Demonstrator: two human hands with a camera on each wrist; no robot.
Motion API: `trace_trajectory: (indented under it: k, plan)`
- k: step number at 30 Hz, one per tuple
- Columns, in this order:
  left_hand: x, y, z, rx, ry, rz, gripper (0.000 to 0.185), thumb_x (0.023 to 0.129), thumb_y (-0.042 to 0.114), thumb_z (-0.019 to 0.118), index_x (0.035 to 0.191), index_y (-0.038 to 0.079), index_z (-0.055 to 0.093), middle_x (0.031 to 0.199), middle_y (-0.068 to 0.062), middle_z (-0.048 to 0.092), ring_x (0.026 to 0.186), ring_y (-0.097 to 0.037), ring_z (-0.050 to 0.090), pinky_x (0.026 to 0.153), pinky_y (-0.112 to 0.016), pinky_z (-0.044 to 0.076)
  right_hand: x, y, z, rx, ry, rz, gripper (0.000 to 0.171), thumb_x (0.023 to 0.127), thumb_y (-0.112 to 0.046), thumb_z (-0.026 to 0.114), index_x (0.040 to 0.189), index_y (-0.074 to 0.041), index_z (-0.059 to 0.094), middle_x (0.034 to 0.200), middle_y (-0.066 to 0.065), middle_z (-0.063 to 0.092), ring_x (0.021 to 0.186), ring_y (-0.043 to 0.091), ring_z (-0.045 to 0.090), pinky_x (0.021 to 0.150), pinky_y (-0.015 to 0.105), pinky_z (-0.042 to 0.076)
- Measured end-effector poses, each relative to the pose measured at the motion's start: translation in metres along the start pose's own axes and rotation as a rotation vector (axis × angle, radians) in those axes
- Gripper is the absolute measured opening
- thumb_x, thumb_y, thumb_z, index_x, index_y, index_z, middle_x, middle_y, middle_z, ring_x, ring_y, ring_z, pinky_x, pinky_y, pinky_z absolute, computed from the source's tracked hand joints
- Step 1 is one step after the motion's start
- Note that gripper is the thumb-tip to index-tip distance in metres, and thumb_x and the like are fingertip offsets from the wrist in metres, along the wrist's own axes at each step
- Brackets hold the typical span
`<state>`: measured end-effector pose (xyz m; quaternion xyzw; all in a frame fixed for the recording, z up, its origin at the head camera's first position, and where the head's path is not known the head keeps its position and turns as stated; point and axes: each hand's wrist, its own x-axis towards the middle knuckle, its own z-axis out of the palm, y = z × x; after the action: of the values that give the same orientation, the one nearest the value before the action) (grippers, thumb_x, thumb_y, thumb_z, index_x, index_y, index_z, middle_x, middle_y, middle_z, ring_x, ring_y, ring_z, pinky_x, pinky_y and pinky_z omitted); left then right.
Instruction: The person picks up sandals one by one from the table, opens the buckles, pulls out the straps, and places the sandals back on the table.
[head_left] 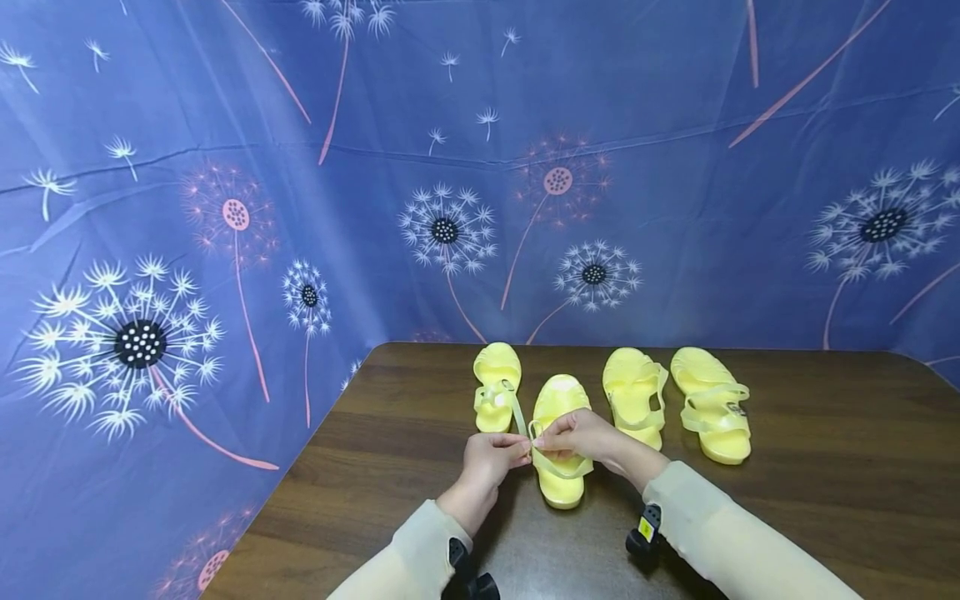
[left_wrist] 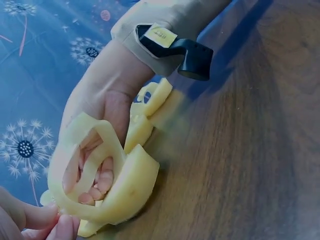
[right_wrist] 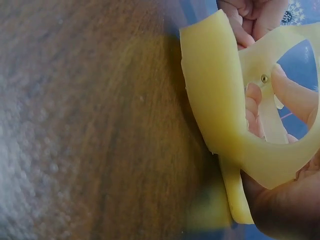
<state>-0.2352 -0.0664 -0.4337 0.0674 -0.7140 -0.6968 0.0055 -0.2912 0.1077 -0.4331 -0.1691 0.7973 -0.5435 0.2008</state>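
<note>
Four pale yellow jelly sandals lie in a row on the dark wooden table [head_left: 825, 467]. Both hands work on the second sandal [head_left: 558, 400] from the left. My left hand [head_left: 521, 454] pinches its thin ankle strap [head_left: 517, 412], which runs up and left toward the leftmost sandal [head_left: 497, 367]. My right hand [head_left: 542, 442] grips the strap loop above the heel. The left wrist view shows the right hand [left_wrist: 105, 100] with its fingers through the heel band [left_wrist: 130, 185]. In the right wrist view a small metal stud [right_wrist: 264, 78] sits on the band [right_wrist: 215, 90].
Two more yellow sandals [head_left: 633, 387] [head_left: 712, 404] lie to the right, straps fastened. A blue dandelion-print cloth [head_left: 225, 208] hangs behind and left of the table. The table's left edge [head_left: 300, 467] runs close to my left forearm. Black wrist mounts [head_left: 645, 529] sit on both sleeves.
</note>
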Motion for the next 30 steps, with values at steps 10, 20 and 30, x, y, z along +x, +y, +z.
trace_trajectory:
  k: [10, 20, 30]
  plan:
    - [0.0037, 0.0024, 0.0013, -0.005, 0.008, -0.045, 0.013, 0.084, -0.006, 0.069, 0.093, -0.015, 0.069, 0.083, -0.013, 0.069, 0.066, -0.009, 0.066, 0.069, -0.026, 0.059, -0.0009, 0.0005, 0.0003, 0.008, 0.01, 0.002, 0.026, 0.087, -0.023, 0.073, 0.094, 0.002, 0.072, 0.077, -0.002, 0.07, 0.074, 0.009, 0.062, 0.071, 0.029, 0.055]
    - [0.004, 0.0041, 0.0019, -0.027, -0.01, -0.048, 0.017, 0.084, -0.004, 0.069, 0.097, -0.016, 0.068, 0.087, -0.016, 0.07, 0.071, -0.012, 0.068, 0.073, -0.029, 0.059, -0.0001, 0.0011, -0.0009, 0.004, 0.012, 0.002, 0.026, 0.087, -0.023, 0.073, 0.093, 0.002, 0.072, 0.074, -0.004, 0.068, 0.073, 0.01, 0.061, 0.07, 0.029, 0.055]
    - [0.0105, 0.0076, 0.0011, 0.106, -0.001, -0.016, 0.019, 0.077, -0.004, 0.073, 0.096, -0.008, 0.073, 0.084, -0.011, 0.074, 0.077, -0.009, 0.06, 0.077, -0.027, 0.051, -0.0005, 0.0009, 0.0004, -0.004, 0.017, 0.009, 0.026, 0.086, -0.025, 0.074, 0.09, 0.001, 0.072, 0.078, -0.001, 0.07, 0.074, 0.011, 0.062, 0.07, 0.028, 0.055]
